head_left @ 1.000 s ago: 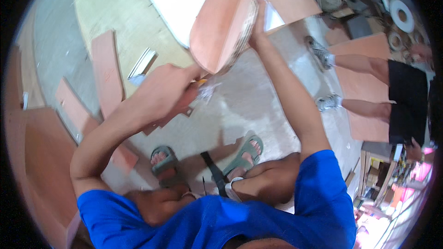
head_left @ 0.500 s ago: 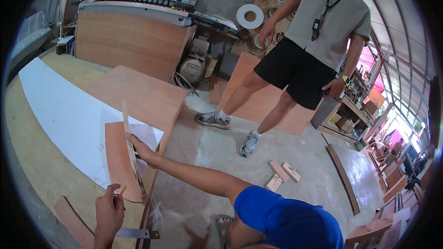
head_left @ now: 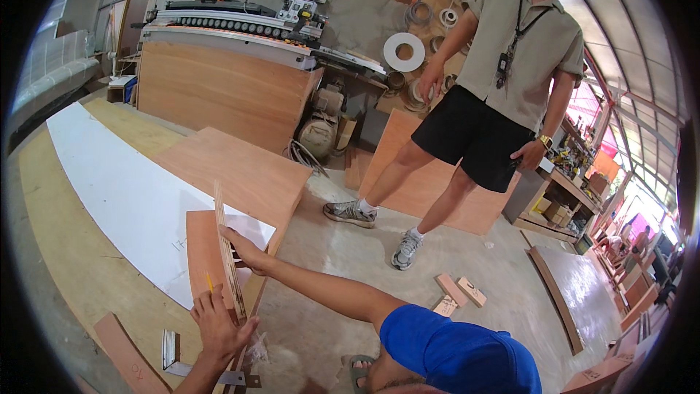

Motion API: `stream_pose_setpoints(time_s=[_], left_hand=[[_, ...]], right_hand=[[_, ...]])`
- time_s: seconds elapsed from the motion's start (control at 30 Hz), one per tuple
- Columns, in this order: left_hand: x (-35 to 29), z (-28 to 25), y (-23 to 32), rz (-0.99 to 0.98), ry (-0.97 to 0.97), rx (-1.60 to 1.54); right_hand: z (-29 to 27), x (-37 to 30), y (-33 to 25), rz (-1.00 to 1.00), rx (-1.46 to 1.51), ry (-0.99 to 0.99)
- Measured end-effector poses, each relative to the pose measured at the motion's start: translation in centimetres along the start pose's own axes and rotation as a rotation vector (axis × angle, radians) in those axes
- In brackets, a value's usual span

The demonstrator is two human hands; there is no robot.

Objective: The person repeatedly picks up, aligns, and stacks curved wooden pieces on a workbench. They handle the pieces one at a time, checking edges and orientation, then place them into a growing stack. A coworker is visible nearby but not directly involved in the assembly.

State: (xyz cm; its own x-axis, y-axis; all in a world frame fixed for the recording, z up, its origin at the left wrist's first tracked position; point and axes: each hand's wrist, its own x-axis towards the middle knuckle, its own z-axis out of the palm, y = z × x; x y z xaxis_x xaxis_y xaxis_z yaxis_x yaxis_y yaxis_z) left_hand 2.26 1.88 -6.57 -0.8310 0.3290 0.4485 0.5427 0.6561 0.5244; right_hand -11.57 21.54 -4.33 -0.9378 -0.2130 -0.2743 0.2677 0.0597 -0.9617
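Observation:
From the lower edge my left hand (head_left: 217,330) reaches up, its fingers closed around a yellow pencil (head_left: 210,282). The hand lies over the near end of a curved reddish wooden piece (head_left: 202,246). Along that piece's right side stands a strip with layered plywood edges (head_left: 227,259). Another person's hand (head_left: 246,252), on an arm from a blue sleeve, grips this strip. Both pieces rest over a large white curved panel (head_left: 124,190) on the pale worktable (head_left: 55,208). My right hand is not in view.
At lower left lie a curved wooden offcut (head_left: 125,354) and a metal square (head_left: 170,350). The blue-capped person (head_left: 474,357) is close at lower right. Someone in black shorts (head_left: 474,135) stands ahead. Wood blocks (head_left: 452,289) lie on the floor; a long machine (head_left: 240,25) stands behind.
The view has shifted, moving the scene right and down. My left hand has moved toward the curved piece with the pencil and now lies over its near end.

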Motion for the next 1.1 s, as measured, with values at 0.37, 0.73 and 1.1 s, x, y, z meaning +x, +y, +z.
stream_pose_setpoints(time_s=[0.37, 0.73, 1.1], left_hand=[[0.5, 2.7, 1.0, 0.024, 0.102, 0.047], [-0.8, 4.2, 0.3, 0.043, 0.167, -0.043], [-1.5, 4.5, 0.4, 0.032, 0.165, -0.017]], right_hand=[[0.0, -0.2, 0.3, -0.011, 0.011, 0.027], [1.0, -1.4, -0.9, -0.034, -0.008, 0.079], [1.0, -1.8, -1.1, -0.031, 0.005, 0.087]])
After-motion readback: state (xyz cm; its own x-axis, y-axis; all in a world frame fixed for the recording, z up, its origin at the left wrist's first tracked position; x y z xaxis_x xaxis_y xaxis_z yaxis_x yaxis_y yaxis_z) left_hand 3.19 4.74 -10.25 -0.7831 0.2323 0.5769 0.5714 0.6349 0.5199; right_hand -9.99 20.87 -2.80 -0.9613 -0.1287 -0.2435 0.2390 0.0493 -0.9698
